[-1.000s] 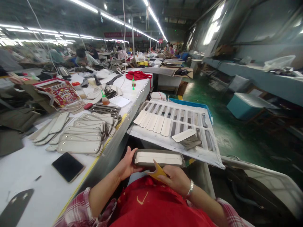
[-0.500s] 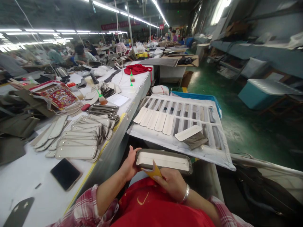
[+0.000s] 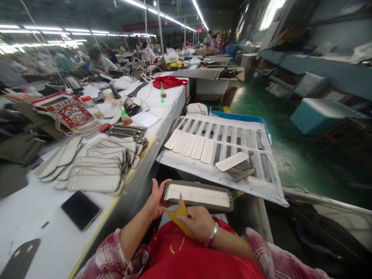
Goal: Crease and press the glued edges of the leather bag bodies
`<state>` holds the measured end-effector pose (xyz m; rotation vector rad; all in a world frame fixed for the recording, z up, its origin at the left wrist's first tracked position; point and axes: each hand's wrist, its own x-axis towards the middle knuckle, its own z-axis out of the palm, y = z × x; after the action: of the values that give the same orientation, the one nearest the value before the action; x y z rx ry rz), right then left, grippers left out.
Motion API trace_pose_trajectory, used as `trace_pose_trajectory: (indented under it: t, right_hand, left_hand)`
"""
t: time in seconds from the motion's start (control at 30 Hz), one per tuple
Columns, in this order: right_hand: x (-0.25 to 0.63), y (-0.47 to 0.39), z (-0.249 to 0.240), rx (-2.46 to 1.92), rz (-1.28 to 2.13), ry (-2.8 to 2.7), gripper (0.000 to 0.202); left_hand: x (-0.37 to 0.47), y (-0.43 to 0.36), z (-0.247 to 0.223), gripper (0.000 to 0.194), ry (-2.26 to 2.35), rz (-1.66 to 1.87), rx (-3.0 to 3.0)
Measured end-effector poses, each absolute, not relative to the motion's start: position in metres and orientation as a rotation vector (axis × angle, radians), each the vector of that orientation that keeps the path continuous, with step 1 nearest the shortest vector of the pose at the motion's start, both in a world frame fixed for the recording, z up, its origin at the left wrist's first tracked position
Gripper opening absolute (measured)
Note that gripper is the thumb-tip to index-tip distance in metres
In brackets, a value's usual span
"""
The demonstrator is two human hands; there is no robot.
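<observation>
"two bare hands, right? what are they on?"

"the left hand (image 3: 154, 201) is closed round the left end of a long olive-grey case (image 3: 200, 196) with a cream inside, held just above the red apron (image 3: 188, 252). the right hand (image 3: 201, 223) pinches a curved yellow piece (image 3: 179, 217) between thumb and fingers."

"is the yellow piece touching the case?"

"its pointed tip overlaps the near edge in the head view, but i can't tell if they touch."

"and on the table to the left?"

"a dark-screened phone (image 3: 81, 210) lies near the table's edge. just past it, pale riveted panels (image 3: 94, 176) overlap in a pile, with a stack of dark panels (image 3: 125, 131) behind."

"what's beyond the case?"

"a white slotted rack (image 3: 200, 175). five cream strips (image 3: 188, 146) sit side by side on its left part, and another strip (image 3: 231, 161) lies slantwise, partly over a grey-green piece (image 3: 241, 172)."

"anything farther?"

"a green-tipped bottle (image 3: 126, 118) past the panels, then a red cloth (image 3: 170, 82), and people (image 3: 214, 42) far back."
</observation>
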<state>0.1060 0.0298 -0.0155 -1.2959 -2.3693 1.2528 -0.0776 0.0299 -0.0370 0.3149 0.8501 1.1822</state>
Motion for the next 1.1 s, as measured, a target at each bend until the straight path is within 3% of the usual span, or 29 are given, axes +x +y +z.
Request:
trace_pose_trajectory:
  t: [0.27, 0.57, 0.8, 1.1]
  right_hand:
    - [0.044, 0.008, -0.045, -1.550, 2.086, -1.281, 0.034]
    - [0.019, 0.007, -0.044, -1.437, 2.324, -0.789, 0.037]
    - [0.024, 0.018, -0.069, -1.431, 2.462, -0.700, 0.062]
    - [0.033, 0.029, -0.075, -1.276, 2.491, -0.709, 0.049]
  left_hand:
    - [-0.099, 0.022, -0.047, 0.068, 0.641, 1.197, 0.264]
    - [-0.100, 0.026, -0.053, 0.061, 0.756, 1.226, 0.344]
    - [-0.097, 0.041, -0.047, 0.055, 0.986, 1.167, 0.480]
    - [-0.096, 0.054, -0.055, 0.044, 1.233, 1.053, 0.648]
